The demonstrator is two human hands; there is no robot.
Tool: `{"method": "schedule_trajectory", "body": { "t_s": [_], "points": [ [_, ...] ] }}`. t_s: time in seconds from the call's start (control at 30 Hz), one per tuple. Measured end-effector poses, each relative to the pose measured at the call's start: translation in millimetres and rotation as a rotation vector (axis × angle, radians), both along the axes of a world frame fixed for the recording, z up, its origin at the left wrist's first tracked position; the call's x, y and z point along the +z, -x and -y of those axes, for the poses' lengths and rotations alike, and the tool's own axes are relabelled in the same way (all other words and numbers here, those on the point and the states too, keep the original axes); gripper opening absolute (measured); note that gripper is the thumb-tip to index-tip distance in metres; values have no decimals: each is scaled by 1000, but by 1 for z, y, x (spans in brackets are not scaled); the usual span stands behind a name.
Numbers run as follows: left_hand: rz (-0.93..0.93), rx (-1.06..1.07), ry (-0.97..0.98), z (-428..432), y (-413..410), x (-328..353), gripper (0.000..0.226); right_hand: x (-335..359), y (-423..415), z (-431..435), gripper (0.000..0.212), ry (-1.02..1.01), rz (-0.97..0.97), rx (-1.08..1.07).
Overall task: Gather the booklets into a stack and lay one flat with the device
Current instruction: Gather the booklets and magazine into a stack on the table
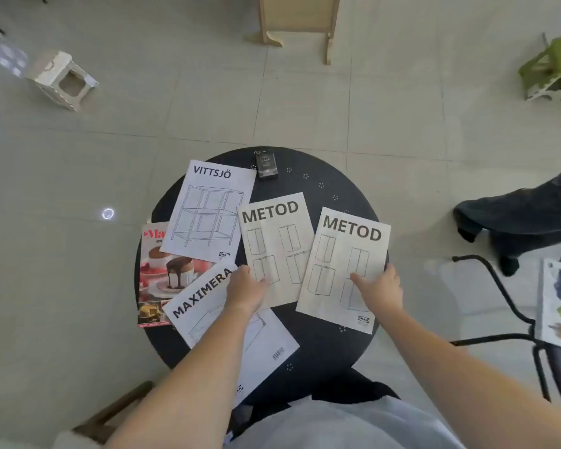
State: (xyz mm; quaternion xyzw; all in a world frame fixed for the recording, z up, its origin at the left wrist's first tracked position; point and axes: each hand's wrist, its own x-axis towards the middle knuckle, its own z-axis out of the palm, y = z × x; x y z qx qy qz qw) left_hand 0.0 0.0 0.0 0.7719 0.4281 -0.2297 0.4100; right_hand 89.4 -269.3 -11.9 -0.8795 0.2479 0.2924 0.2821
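Note:
Several booklets lie spread on a round black table [324, 345]. A VITTSJÖ booklet [208, 212] sits at the back left, partly over a dessert magazine [162, 280]. A MAXIMERA booklet [240, 332] lies at the front left. Two METOD booklets lie side by side: the middle one [277, 241] and the right one [340, 270]. My left hand [245, 288] rests on the middle METOD booklet's lower left edge, fingers flat. My right hand [379, 288] holds the right METOD booklet at its right edge, thumb on top. A small dark device [266, 166] stands at the table's far edge.
A black metal chair [512, 322] stands right of the table, with a printed sheet [559, 306] on a surface beyond it. A person's dark shoe [518, 215] is at the right. A white stool [62, 79], a green stool [554, 72] and a wooden frame [300, 24] stand on the tiled floor.

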Motion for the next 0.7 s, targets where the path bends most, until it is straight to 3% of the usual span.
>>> {"method": "schedule_trajectory", "body": {
  "t_s": [0.1,0.3,0.6,0.7],
  "points": [
    [-30,63,-99,9,-10,-8,53,-13,-8,7,108,-10,-26,-71],
    [-110,79,-288,23,-23,-19,76,-33,-23,20,98,-70,-80,-111],
    [-162,189,-318,32,-39,-28,76,-31,-36,37,73,-78,-107,-48],
    [-123,236,-276,30,-39,-26,58,-29,-37,41,68,-60,-103,-45]
  ]
}}
